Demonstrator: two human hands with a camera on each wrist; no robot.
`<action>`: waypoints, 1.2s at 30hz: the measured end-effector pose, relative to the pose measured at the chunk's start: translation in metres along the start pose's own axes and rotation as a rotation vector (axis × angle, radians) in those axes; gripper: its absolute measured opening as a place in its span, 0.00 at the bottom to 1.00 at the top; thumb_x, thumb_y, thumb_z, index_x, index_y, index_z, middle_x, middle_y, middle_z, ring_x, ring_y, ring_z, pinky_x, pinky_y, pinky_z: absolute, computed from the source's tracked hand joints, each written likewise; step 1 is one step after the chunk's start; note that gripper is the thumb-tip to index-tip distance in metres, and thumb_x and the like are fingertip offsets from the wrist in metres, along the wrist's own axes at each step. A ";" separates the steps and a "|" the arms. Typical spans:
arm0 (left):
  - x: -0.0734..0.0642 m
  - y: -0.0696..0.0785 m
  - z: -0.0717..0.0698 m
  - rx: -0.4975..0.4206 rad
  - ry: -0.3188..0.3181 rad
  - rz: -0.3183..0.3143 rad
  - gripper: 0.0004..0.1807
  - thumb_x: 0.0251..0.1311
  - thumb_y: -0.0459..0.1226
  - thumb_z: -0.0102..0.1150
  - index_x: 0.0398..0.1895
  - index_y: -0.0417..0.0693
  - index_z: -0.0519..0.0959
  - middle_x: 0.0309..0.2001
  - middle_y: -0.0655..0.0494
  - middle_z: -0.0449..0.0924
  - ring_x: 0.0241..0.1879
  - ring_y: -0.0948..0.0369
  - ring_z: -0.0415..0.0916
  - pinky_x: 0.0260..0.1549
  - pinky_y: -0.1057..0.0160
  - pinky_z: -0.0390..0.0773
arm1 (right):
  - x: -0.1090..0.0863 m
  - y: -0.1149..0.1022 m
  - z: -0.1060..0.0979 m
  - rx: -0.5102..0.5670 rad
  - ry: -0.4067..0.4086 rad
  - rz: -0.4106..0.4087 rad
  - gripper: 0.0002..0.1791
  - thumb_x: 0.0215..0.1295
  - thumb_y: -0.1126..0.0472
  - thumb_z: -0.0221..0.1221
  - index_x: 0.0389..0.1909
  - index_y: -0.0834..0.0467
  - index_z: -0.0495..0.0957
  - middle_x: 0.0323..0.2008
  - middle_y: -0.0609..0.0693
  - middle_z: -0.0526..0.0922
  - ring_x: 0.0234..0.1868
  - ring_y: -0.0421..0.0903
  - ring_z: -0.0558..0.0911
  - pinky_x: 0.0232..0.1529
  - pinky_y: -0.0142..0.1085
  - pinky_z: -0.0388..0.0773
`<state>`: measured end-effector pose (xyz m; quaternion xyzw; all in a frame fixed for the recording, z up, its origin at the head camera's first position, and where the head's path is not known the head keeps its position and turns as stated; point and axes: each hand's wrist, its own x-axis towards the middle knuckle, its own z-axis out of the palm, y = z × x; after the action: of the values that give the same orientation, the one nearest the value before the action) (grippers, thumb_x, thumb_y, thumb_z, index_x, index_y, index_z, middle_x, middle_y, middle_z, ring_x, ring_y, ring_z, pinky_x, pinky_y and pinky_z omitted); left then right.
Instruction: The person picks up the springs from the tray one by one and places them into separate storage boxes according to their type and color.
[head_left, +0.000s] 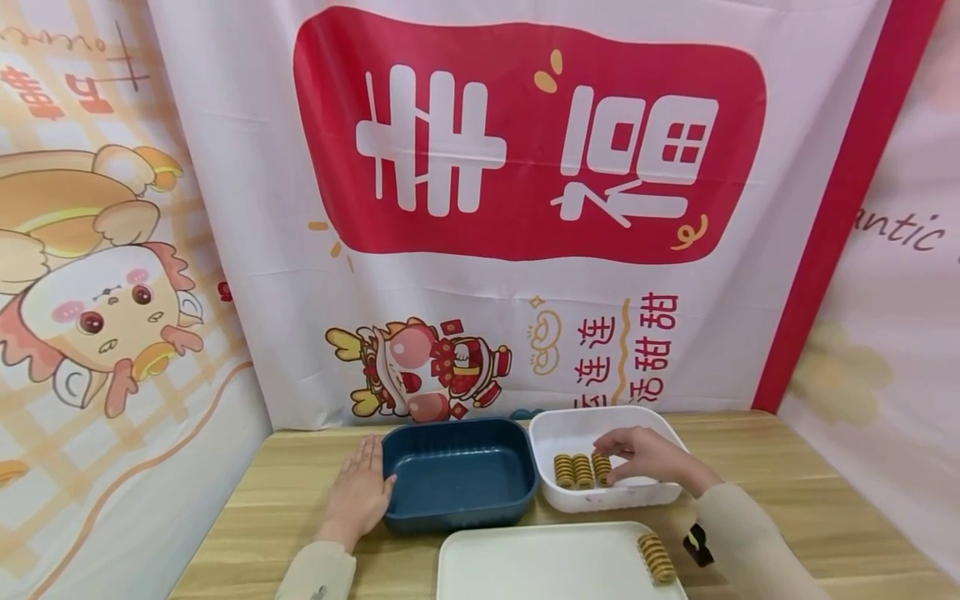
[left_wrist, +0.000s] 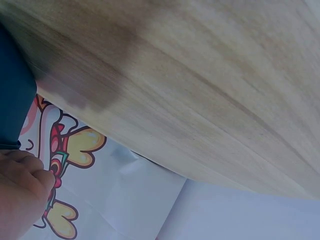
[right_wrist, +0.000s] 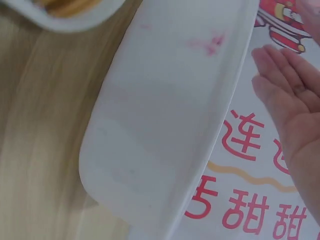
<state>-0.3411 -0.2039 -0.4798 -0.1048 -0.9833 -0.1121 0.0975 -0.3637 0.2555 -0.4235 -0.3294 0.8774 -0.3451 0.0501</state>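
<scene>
My left hand [head_left: 358, 493] rests against the left rim of a dark blue basin [head_left: 457, 518], fingers straight; in the left wrist view only part of that hand [left_wrist: 22, 192] shows beside the basin's wall. Over a white basin [head_left: 609, 498], my right hand [head_left: 651, 457] has its fingertips and thumb around the ends of a row of round cookies [head_left: 602, 468]. Two more rows of cookies [head_left: 573, 472] stand to its left. In the right wrist view the right hand [right_wrist: 295, 105] has extended fingers, and the basin's wall hides the cookies.
A cream tray [head_left: 540, 558] lies in front of the basins, with one row of cookies [head_left: 657, 558] at its right end. The wooden table [head_left: 247, 542] meets a printed cloth backdrop [head_left: 525, 283] behind the basins. A small dark thing peeks out behind the blue basin.
</scene>
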 end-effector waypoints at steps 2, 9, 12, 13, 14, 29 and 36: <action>0.000 0.000 0.001 0.004 -0.002 -0.002 0.36 0.69 0.43 0.47 0.68 0.23 0.53 0.70 0.30 0.49 0.70 0.39 0.46 0.67 0.43 0.51 | -0.003 -0.002 0.000 0.073 -0.018 -0.008 0.28 0.53 0.60 0.70 0.50 0.73 0.75 0.45 0.65 0.82 0.48 0.59 0.81 0.54 0.49 0.74; 0.000 -0.001 0.001 -0.002 0.001 0.001 0.36 0.69 0.43 0.47 0.68 0.23 0.53 0.70 0.29 0.49 0.70 0.39 0.46 0.66 0.43 0.51 | -0.014 -0.006 0.002 0.305 -0.069 -0.042 0.27 0.59 0.63 0.65 0.54 0.76 0.72 0.50 0.72 0.77 0.53 0.58 0.79 0.55 0.37 0.74; 0.000 -0.001 0.002 -0.005 0.003 0.002 0.36 0.69 0.43 0.47 0.68 0.22 0.53 0.70 0.29 0.49 0.70 0.39 0.46 0.66 0.42 0.51 | -0.019 -0.007 0.005 0.410 -0.099 -0.059 0.26 0.60 0.67 0.62 0.56 0.78 0.69 0.51 0.76 0.73 0.55 0.57 0.78 0.55 0.33 0.74; 0.000 -0.001 0.002 -0.006 0.004 0.001 0.36 0.69 0.43 0.47 0.68 0.22 0.53 0.70 0.29 0.49 0.70 0.39 0.46 0.66 0.42 0.51 | -0.021 -0.007 0.005 0.445 -0.109 -0.066 0.26 0.61 0.68 0.61 0.56 0.79 0.68 0.52 0.77 0.72 0.55 0.57 0.77 0.55 0.34 0.74; 0.000 -0.001 0.001 -0.005 0.005 0.001 0.36 0.69 0.43 0.47 0.68 0.22 0.53 0.70 0.29 0.49 0.70 0.39 0.47 0.66 0.42 0.51 | -0.023 -0.008 0.006 0.474 -0.117 -0.071 0.25 0.61 0.69 0.60 0.57 0.79 0.68 0.52 0.78 0.71 0.55 0.56 0.77 0.56 0.34 0.73; -0.001 -0.001 0.000 -0.015 0.012 0.000 0.36 0.69 0.43 0.47 0.68 0.23 0.53 0.70 0.29 0.49 0.70 0.39 0.47 0.66 0.42 0.51 | -0.046 -0.004 0.010 0.646 -0.277 -0.142 0.24 0.62 0.73 0.58 0.56 0.82 0.65 0.51 0.78 0.72 0.56 0.53 0.77 0.57 0.41 0.72; -0.002 -0.001 -0.001 -0.010 0.002 -0.004 0.36 0.69 0.43 0.47 0.68 0.23 0.53 0.70 0.29 0.49 0.70 0.39 0.46 0.67 0.42 0.50 | -0.062 -0.004 0.014 0.491 -0.265 -0.131 0.25 0.58 0.72 0.62 0.55 0.79 0.69 0.52 0.57 0.80 0.56 0.45 0.77 0.56 0.32 0.72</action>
<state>-0.3393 -0.2052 -0.4794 -0.1032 -0.9829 -0.1171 0.0979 -0.3088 0.2837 -0.4403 -0.4057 0.7302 -0.5038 0.2201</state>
